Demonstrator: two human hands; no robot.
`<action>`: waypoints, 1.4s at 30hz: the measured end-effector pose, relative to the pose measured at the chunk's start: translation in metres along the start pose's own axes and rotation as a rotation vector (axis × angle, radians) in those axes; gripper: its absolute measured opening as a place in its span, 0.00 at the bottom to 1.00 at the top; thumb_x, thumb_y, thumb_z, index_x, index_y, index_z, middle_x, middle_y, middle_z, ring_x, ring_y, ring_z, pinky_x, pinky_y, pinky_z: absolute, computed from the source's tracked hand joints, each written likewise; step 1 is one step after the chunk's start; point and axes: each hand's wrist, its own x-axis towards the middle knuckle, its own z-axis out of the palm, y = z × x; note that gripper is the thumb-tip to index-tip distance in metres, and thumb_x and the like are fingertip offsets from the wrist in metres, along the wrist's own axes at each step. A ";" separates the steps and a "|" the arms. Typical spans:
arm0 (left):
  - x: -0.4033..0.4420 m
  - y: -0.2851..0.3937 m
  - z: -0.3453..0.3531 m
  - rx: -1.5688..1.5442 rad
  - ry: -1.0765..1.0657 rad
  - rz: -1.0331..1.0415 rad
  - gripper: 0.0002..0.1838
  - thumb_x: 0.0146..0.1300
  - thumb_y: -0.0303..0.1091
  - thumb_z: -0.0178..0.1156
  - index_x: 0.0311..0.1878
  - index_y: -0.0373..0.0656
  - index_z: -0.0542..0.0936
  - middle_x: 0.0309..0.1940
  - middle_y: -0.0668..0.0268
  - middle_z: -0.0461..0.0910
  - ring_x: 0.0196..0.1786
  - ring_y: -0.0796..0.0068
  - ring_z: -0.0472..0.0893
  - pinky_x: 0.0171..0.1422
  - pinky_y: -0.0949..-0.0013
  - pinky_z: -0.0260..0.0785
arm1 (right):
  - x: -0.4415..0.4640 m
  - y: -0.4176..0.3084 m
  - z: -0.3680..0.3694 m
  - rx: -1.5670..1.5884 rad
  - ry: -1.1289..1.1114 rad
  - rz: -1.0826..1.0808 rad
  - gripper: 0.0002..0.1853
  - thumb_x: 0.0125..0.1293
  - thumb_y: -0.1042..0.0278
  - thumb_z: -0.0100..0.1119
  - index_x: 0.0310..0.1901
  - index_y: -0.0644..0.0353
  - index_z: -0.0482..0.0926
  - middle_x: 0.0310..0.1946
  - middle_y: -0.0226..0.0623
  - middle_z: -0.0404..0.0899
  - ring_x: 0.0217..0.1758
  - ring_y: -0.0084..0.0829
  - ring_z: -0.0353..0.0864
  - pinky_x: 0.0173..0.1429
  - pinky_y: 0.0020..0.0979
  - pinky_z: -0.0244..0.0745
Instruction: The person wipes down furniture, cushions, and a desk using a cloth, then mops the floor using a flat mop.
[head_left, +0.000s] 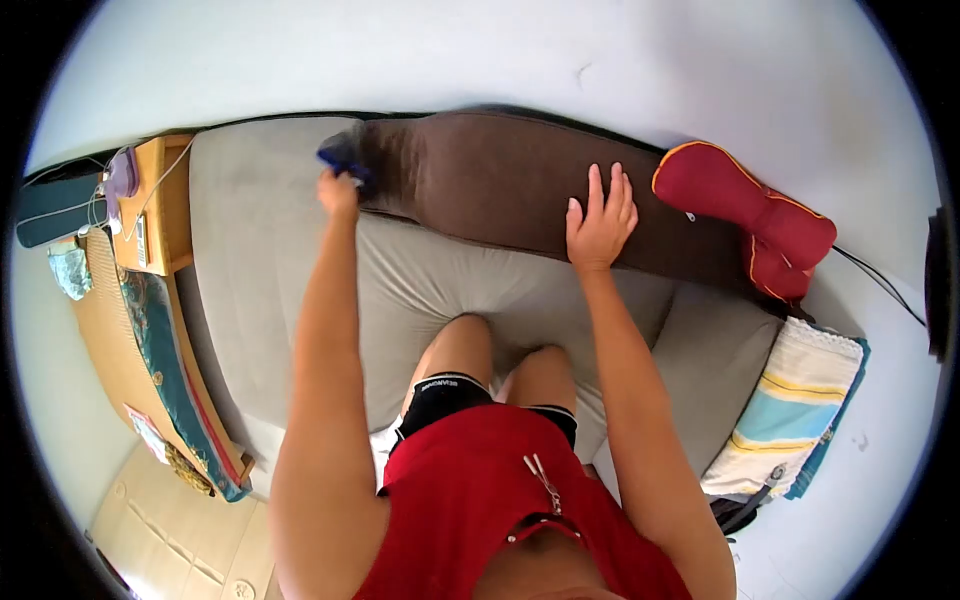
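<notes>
A long brown cushion (490, 180) lies along the back of a grey sofa (260, 250). At its left end, my left hand (338, 192) is closed round a blue brush-like tool (348, 165), which is smeared by motion, so its exact kind is unclear. The cushion's surface beside that tool looks darker and creased, and its left tip is blurred. My right hand (602, 222) rests flat on the right half of the cushion, fingers apart and holding nothing. My knees are on or against the sofa seat.
A dark red neck-pillow-shaped cushion (735, 200) with yellow piping overlaps the brown cushion's right end. Folded striped cloth (795, 400) lies on the sofa's right arm. To the left stand a wooden side table (165, 200) with cables and a wooden bed (105, 310). The white wall (480, 60) runs behind.
</notes>
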 end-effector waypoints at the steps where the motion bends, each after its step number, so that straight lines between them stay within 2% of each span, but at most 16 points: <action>1: 0.019 0.008 0.029 0.147 -0.050 -0.073 0.21 0.62 0.32 0.53 0.58 0.46 0.81 0.50 0.57 0.82 0.48 0.59 0.82 0.54 0.59 0.72 | 0.000 0.000 0.000 0.001 0.003 -0.003 0.29 0.69 0.51 0.52 0.69 0.51 0.69 0.72 0.48 0.62 0.73 0.50 0.62 0.70 0.50 0.57; 2: 0.025 0.015 0.054 0.297 -0.099 -0.147 0.20 0.62 0.35 0.53 0.57 0.50 0.82 0.59 0.59 0.79 0.54 0.58 0.80 0.61 0.57 0.72 | -0.001 0.000 0.001 0.004 0.004 -0.004 0.28 0.70 0.51 0.51 0.69 0.51 0.70 0.72 0.48 0.62 0.73 0.50 0.62 0.70 0.50 0.57; 4: -0.016 0.100 0.068 0.383 0.040 -0.184 0.21 0.61 0.37 0.53 0.58 0.56 0.82 0.61 0.67 0.78 0.60 0.57 0.77 0.63 0.53 0.71 | 0.000 -0.001 0.003 0.024 0.019 -0.011 0.28 0.70 0.52 0.50 0.69 0.52 0.70 0.72 0.49 0.63 0.72 0.50 0.63 0.70 0.50 0.57; 8: -0.032 0.159 0.082 0.210 -0.147 0.283 0.20 0.63 0.35 0.52 0.57 0.54 0.82 0.60 0.71 0.79 0.61 0.57 0.75 0.64 0.53 0.70 | -0.002 0.001 0.001 0.021 0.012 -0.009 0.28 0.70 0.52 0.49 0.69 0.52 0.70 0.72 0.49 0.63 0.72 0.50 0.63 0.70 0.50 0.57; 12: -0.075 0.167 0.029 -0.418 -0.408 0.277 0.18 0.61 0.23 0.55 0.53 0.45 0.82 0.52 0.62 0.81 0.55 0.56 0.76 0.58 0.58 0.71 | 0.001 -0.002 0.001 0.039 0.018 0.008 0.28 0.69 0.53 0.52 0.69 0.51 0.70 0.72 0.48 0.62 0.72 0.50 0.63 0.70 0.51 0.57; 16: -0.155 0.170 -0.030 -0.259 -0.363 0.736 0.16 0.57 0.15 0.56 0.47 0.41 0.82 0.47 0.61 0.79 0.56 0.59 0.76 0.60 0.64 0.67 | -0.002 -0.001 0.000 0.057 0.019 0.003 0.29 0.68 0.54 0.53 0.69 0.51 0.70 0.73 0.48 0.62 0.73 0.51 0.62 0.70 0.51 0.57; 22: -0.159 0.065 -0.069 -0.312 -0.728 0.466 0.17 0.60 0.14 0.54 0.49 0.41 0.81 0.53 0.59 0.77 0.58 0.59 0.75 0.66 0.64 0.64 | -0.003 0.001 -0.002 0.037 -0.005 0.007 0.29 0.68 0.54 0.53 0.70 0.51 0.69 0.73 0.48 0.61 0.72 0.51 0.62 0.70 0.51 0.57; 24: -0.124 0.061 -0.073 -0.321 -0.665 0.103 0.16 0.62 0.15 0.53 0.51 0.39 0.81 0.55 0.57 0.77 0.61 0.59 0.74 0.68 0.63 0.63 | 0.000 0.001 -0.001 0.046 0.008 0.009 0.28 0.69 0.53 0.52 0.69 0.50 0.70 0.73 0.48 0.61 0.73 0.50 0.62 0.70 0.50 0.57; 26: -0.104 0.115 -0.070 -0.081 -0.344 0.491 0.15 0.64 0.17 0.53 0.52 0.38 0.81 0.57 0.56 0.77 0.63 0.59 0.73 0.67 0.63 0.64 | -0.002 0.001 -0.001 0.050 0.008 0.018 0.28 0.69 0.53 0.52 0.69 0.50 0.70 0.73 0.48 0.61 0.73 0.50 0.62 0.70 0.50 0.57; 28: -0.115 0.200 -0.059 -0.210 -0.248 0.725 0.17 0.61 0.17 0.56 0.53 0.40 0.82 0.57 0.57 0.77 0.63 0.57 0.73 0.67 0.60 0.64 | -0.004 0.001 -0.001 0.059 0.016 0.017 0.28 0.69 0.53 0.52 0.69 0.51 0.71 0.72 0.48 0.62 0.73 0.49 0.62 0.70 0.50 0.57; 32: -0.153 0.260 -0.008 -0.046 -0.422 1.187 0.23 0.47 0.17 0.61 0.48 0.49 0.83 0.57 0.60 0.77 0.62 0.52 0.72 0.67 0.52 0.63 | -0.002 0.001 -0.003 0.053 0.000 0.022 0.28 0.68 0.53 0.52 0.68 0.51 0.71 0.72 0.47 0.63 0.72 0.50 0.63 0.71 0.50 0.58; 37: -0.162 0.155 -0.034 -0.113 -0.290 0.909 0.25 0.38 0.15 0.62 0.45 0.46 0.81 0.53 0.59 0.77 0.56 0.48 0.74 0.61 0.52 0.66 | -0.003 0.003 0.000 0.079 0.033 0.025 0.30 0.64 0.54 0.56 0.69 0.49 0.71 0.72 0.46 0.63 0.73 0.48 0.63 0.71 0.50 0.58; 39: -0.149 0.066 -0.055 0.028 -0.480 0.565 0.21 0.46 0.14 0.57 0.46 0.42 0.80 0.45 0.56 0.76 0.50 0.47 0.75 0.53 0.53 0.69 | -0.002 0.004 0.000 0.120 0.015 0.037 0.31 0.62 0.54 0.58 0.69 0.49 0.70 0.72 0.46 0.63 0.73 0.48 0.63 0.71 0.51 0.58; 40: -0.124 -0.014 -0.059 0.274 -0.601 0.391 0.18 0.52 0.18 0.55 0.47 0.41 0.81 0.45 0.56 0.78 0.50 0.49 0.77 0.53 0.57 0.72 | -0.003 0.005 -0.002 0.131 0.010 0.053 0.32 0.62 0.55 0.58 0.69 0.49 0.70 0.72 0.46 0.63 0.73 0.48 0.63 0.70 0.51 0.59; 41: -0.119 -0.043 -0.078 0.307 -0.528 0.307 0.16 0.56 0.22 0.54 0.48 0.40 0.81 0.47 0.57 0.81 0.52 0.56 0.80 0.58 0.60 0.73 | -0.002 0.006 -0.004 0.136 0.000 0.066 0.33 0.59 0.57 0.60 0.68 0.49 0.71 0.72 0.45 0.63 0.72 0.48 0.64 0.68 0.50 0.61; 42: -0.110 -0.039 -0.085 -0.087 -0.457 0.005 0.18 0.58 0.21 0.51 0.52 0.39 0.79 0.49 0.57 0.80 0.51 0.58 0.81 0.55 0.58 0.76 | -0.001 0.008 -0.010 0.129 -0.037 0.063 0.34 0.56 0.57 0.63 0.67 0.49 0.70 0.71 0.46 0.63 0.72 0.48 0.64 0.67 0.50 0.62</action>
